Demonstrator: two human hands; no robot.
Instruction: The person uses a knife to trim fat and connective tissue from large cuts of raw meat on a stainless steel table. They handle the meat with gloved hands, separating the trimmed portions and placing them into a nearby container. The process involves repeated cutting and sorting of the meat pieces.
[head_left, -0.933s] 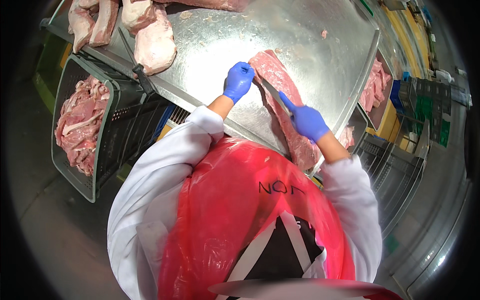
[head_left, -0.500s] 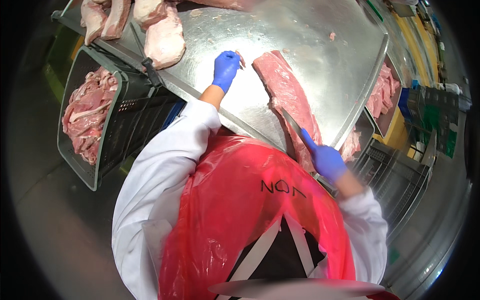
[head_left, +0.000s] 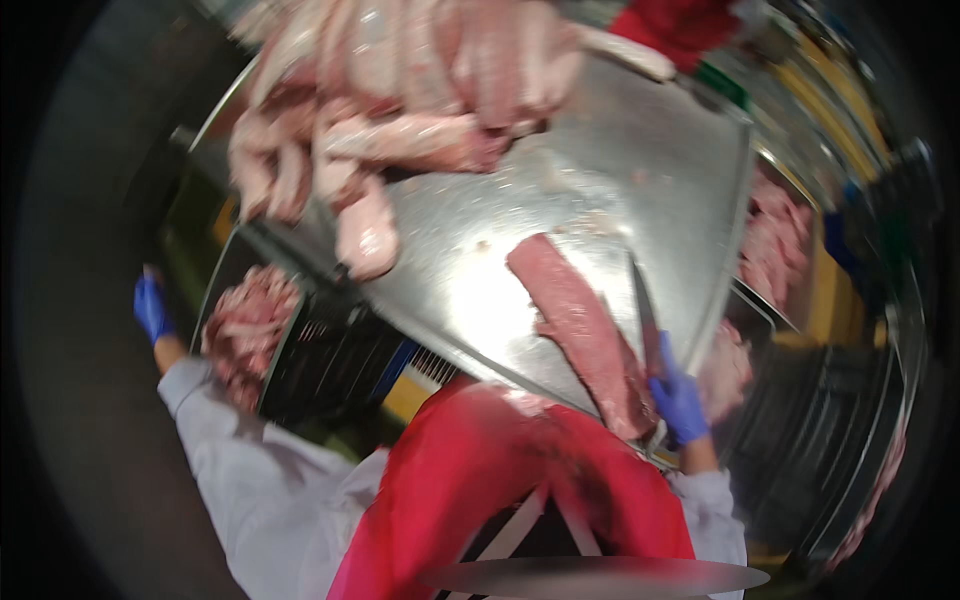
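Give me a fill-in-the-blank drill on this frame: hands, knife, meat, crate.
1. The right hand in a blue glove grips a long-bladed ____ beside the long red strip of meat.
2. The strip of meat lies on a shiny ____ table.
3. The left hand in a blue glove is held out to the ____ of the dark plastic crate of meat scraps, off the table.
4. The person wears a ____ plastic apron over white sleeves.

Missing words: knife; metal; left; red

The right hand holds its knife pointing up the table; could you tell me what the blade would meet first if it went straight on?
Probably nothing soon: beyond the knife in the right hand lies bare steel table; the long meat strip stays beside it. Depth is uncertain.
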